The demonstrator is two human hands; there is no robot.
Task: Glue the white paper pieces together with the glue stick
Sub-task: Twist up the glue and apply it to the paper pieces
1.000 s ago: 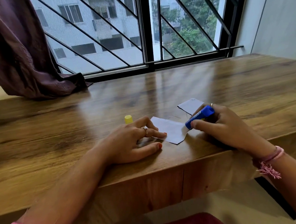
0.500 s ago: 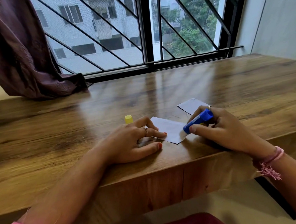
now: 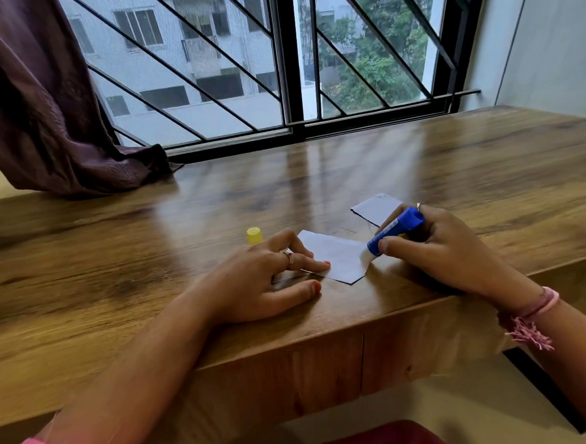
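Though printed, glue stick [image 3: 395,229] label unreadable.

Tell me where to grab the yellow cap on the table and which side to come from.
Pinch the yellow cap round its sides from above and the window side. It stands upright on the table, a short cylinder with its top free. The left hand lies close in front of it, pressing the paper, so the near side looks blocked.
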